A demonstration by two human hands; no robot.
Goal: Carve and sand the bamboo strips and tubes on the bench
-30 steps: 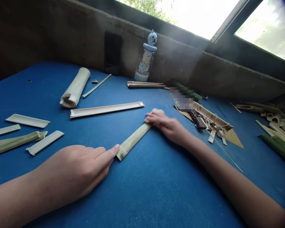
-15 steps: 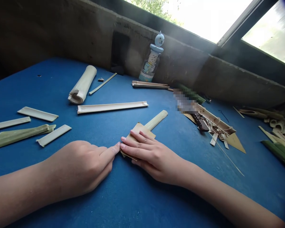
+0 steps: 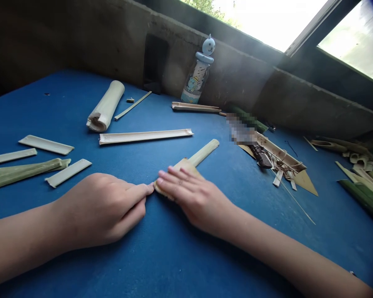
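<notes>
A pale bamboo strip (image 3: 205,151) lies slantwise on the blue table, its far end bare. Tan sandpaper (image 3: 186,164) is laid over its nearer part. My right hand (image 3: 194,192) presses flat on the sandpaper, fingers stretched together across it and slightly blurred; its thumb is hidden. At the near end, my left hand (image 3: 116,203) is closed, with its fingertips pinched at the strip's tip by the sandpaper's edge. The strip's middle is covered by paper and fingers.
Split bamboo pieces (image 3: 46,144) lie at left. Beyond the hands are a long bamboo half (image 3: 146,136), a bamboo tube (image 3: 107,105) and a bottle (image 3: 194,85). A dark-handled tool (image 3: 261,157), partly pixelated, rests at right near more bamboo (image 3: 363,198).
My right hand has shifted slightly over the strip with the sandpaper, and its thumb tip no longer shows. My left hand keeps its pinch. The whole view has moved a little.
</notes>
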